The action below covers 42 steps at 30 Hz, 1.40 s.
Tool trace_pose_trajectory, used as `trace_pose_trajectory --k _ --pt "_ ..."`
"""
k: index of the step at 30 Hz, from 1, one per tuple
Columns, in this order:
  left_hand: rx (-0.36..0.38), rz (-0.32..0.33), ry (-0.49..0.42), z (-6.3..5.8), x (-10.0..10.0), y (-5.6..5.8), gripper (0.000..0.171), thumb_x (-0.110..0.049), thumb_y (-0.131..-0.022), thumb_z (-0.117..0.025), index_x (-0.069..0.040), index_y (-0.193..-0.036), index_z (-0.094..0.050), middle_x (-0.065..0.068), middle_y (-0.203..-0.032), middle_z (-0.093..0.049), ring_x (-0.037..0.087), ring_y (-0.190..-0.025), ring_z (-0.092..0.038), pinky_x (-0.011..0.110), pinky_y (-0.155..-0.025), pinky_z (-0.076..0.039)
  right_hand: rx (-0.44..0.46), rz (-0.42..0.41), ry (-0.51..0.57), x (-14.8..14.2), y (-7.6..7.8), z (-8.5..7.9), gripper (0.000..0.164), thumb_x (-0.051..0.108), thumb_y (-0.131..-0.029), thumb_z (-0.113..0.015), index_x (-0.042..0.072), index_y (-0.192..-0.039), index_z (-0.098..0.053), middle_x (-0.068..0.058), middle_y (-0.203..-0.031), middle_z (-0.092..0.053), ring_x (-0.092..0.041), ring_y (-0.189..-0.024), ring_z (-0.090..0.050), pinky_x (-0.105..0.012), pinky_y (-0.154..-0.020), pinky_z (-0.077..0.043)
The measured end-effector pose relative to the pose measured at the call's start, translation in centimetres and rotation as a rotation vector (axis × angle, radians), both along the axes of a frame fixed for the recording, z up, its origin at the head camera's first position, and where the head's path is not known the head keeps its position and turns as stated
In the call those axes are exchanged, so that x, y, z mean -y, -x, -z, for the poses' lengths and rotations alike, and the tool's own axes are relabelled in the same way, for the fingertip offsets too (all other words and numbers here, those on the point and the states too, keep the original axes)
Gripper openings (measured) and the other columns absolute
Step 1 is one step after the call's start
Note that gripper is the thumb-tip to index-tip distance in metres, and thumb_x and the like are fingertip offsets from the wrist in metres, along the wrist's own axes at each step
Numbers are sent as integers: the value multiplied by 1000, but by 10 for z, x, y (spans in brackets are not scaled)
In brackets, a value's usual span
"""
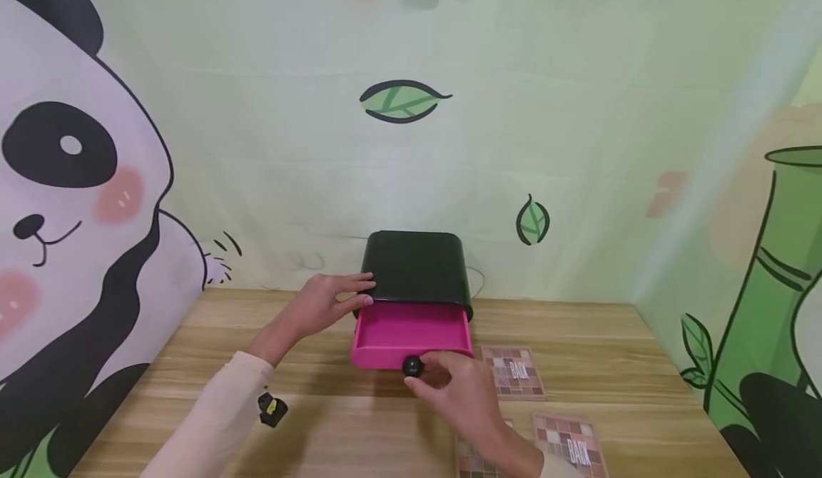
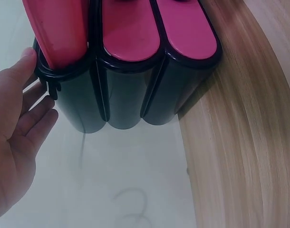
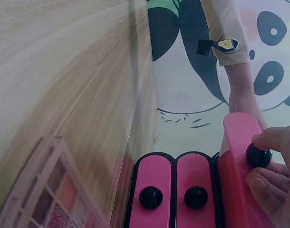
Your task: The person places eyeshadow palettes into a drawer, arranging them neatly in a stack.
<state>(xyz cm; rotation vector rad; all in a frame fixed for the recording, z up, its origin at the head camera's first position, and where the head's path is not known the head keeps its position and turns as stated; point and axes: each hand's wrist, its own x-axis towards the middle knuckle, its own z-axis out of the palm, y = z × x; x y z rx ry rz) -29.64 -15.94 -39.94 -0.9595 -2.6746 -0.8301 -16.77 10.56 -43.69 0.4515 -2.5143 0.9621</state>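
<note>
"What is the right hand (image 1: pixel 465 396) doing?"

"It is pinching a round black knob (image 1: pixel 412 367) between thumb and fingers, on the front of the pink top drawer (image 1: pixel 380 358)."

"And where is that drawer sitting?"

"It is sticking partway out of the black cabinet (image 1: pixel 414 264), which is standing on the wooden table (image 1: pixel 347 428) near the wall (image 1: pixel 578 107). The drawer's pink inside is showing from above."

"How is the left hand (image 1: pixel 321 303) holding up its side?"

"It is resting fairly straight, slightly spread fingers against the cabinet's upper left side. The thumb is lying at the front rim, just beside the open drawer."

"What are the two lower drawers (image 3: pixel 154 175) doing?"

"They are sitting in their slots beneath the top one, each wearing a black knob of its own."

"Anything off to the right?"

"Three flat checkered cases (image 1: pixel 504 377) are lying on the table. One is resting just beside the cabinet, another is lying nearer the person, and the third is partly hiding beneath the right hand and wrist. White letters are spelling BACK on two of them."

"And the left sleeve (image 1: pixel 212 410)?"

"A small black gadget (image 1: pixel 272 411) with a yellow mark is riding on it."
</note>
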Motion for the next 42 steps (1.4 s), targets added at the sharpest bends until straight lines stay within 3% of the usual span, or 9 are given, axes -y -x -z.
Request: trace_pose_trajectory --k 6,10,16,18,21,24,29,42 --pt "1 -3 8 0 0 0 40 -34 -98 -70 -14 -133 -70 6 -141 -63 25 -117 -69 28 -73 -54 -21 15 -35 -1 -6 -1 27 30 -76 -92 16 -96 -80 6 -88 -78 -1 -75 -66 -19 -65 -52" --pt "4 -3 11 -1 -1 -1 40 -34 -99 -69 -14 -133 -70 5 -142 -63 25 -118 -69 27 -74 -53 -26 14 -45 -2 -11 0 27 32 -76 -92 16 -94 -81 6 -86 -78 2 -71 -65 -19 -70 -50" --pt "6 -2 3 0 -1 0 41 -34 -98 -70 -14 -133 -70 6 -141 -63 26 -121 -67 27 -75 -56 -26 13 -39 -2 -22 0 26 31 -74 -93 19 -93 -81 9 -85 -78 1 -72 -67 -29 -79 -40" --pt "7 1 1 0 -1 0 41 -34 -98 -70 -14 -133 -70 6 -141 -63 27 -122 -67 27 -76 -56 -11 3 -26 -2 -25 0 26 30 -74 -93 19 -94 -81 8 -86 -78 1 -71 -68 -28 -81 -42" --pt "6 4 -2 0 -1 0 41 -35 -98 -70 -13 -133 -70 6 -141 -63 26 -119 -68 26 -74 -56 22 -21 -1 -3 -31 -1 25 30 -77 -91 17 -95 -80 6 -87 -78 1 -71 -67 -21 -78 -48" --pt "1 8 -4 0 -1 0 41 -34 -98 -70 -12 -133 -70 7 -141 -63 26 -116 -70 25 -71 -54 34 -53 30 -4 -36 0 24 29 -79 -90 13 -94 -80 4 -85 -78 0 -70 -67 -16 -61 -54" --pt "4 5 -7 -1 -1 -2 41 -33 -98 -71 -12 -133 -70 7 -141 -63 28 -120 -68 26 -73 -56 -39 -76 58 -4 -44 6 24 29 -78 -91 12 -90 -79 5 -79 -75 4 -67 -63 -15 -58 -55" --pt "13 1 -19 -1 -2 -2 41 -31 -97 -72 -13 -133 -70 7 -141 -63 29 -126 -63 33 -81 -59 -39 -45 41 -3 -52 20 26 33 -79 -90 14 -95 -81 6 -81 -75 3 -70 -64 -17 -60 -56"
